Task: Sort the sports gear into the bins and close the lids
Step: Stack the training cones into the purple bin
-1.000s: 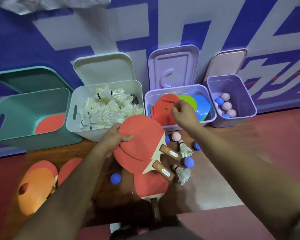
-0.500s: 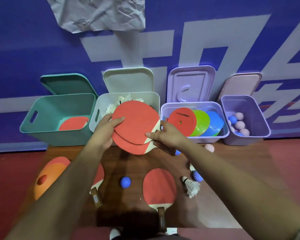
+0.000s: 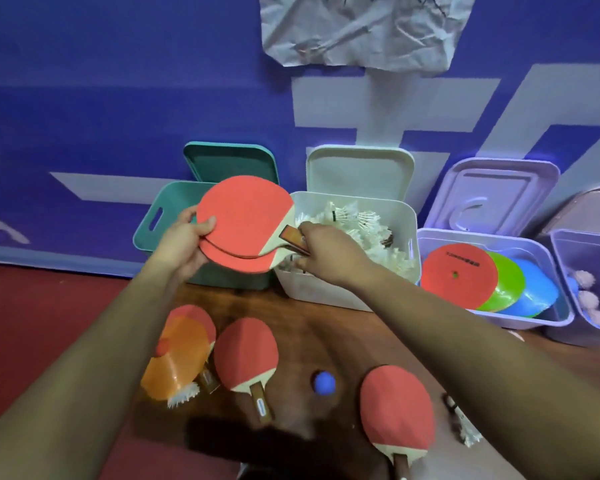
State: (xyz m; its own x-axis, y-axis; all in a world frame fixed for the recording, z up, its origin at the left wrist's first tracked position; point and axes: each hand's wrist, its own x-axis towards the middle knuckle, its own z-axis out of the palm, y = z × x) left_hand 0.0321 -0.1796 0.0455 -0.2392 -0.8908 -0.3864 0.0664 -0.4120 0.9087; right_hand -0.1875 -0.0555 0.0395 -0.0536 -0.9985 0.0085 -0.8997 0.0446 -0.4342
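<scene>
Two stacked paddles [image 3: 243, 220] in both hands' grip [image 3: 182, 242] [image 3: 326, 252]; four open bins [image 3: 347, 289], three paddles [image 3: 397, 412] loose.

- Wall [image 3: 118, 98]: blue, with large pale grey graphic shapes.
- Crumpled sheet [image 3: 361, 29]: white, apparently paper, fixed high on the wall.
- Floor [image 3: 32, 323]: dark red.
- Wooden board [image 3: 326, 341]: brown, lying on the floor.

Wooden board [image 3: 312, 327]: three paddles [image 3: 246, 355], orange cone [image 3: 177, 365], blue ball [image 3: 324, 384], shuttlecock [image 3: 465, 427].
</scene>
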